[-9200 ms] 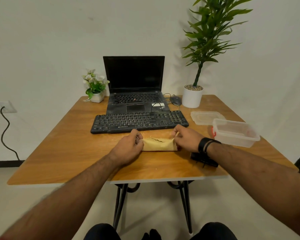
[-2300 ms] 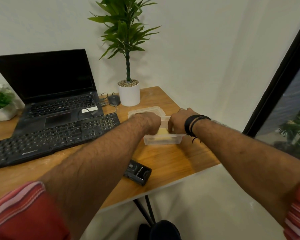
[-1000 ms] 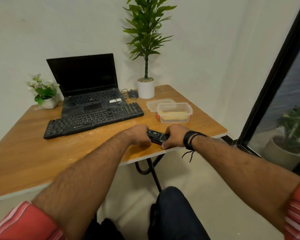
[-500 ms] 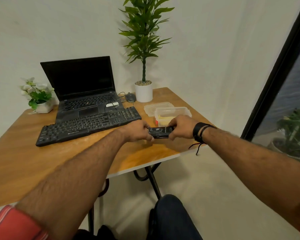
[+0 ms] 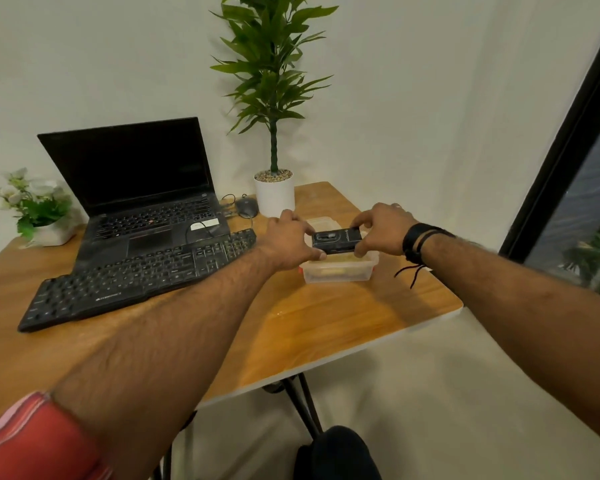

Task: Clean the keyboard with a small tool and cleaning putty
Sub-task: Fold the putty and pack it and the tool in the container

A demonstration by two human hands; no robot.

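A small black tool case (image 5: 336,240) is held up over the clear plastic container (image 5: 340,271) on the wooden table (image 5: 319,317). My left hand (image 5: 291,242) grips its left end and my right hand (image 5: 381,230) grips its right end. Yellowish putty (image 5: 329,270) shows dimly through the container wall. The black keyboard (image 5: 136,277) lies to the left of the container, in front of an open laptop (image 5: 142,199).
The container's lid (image 5: 321,222) lies behind my hands. A tall plant in a white pot (image 5: 275,192) and a mouse (image 5: 247,206) stand at the back. A small flower pot (image 5: 45,223) sits far left. The table edge runs close on the right.
The putty went from the table into the container. Both hands then picked the black case up off the table's front edge and carried it over the container.
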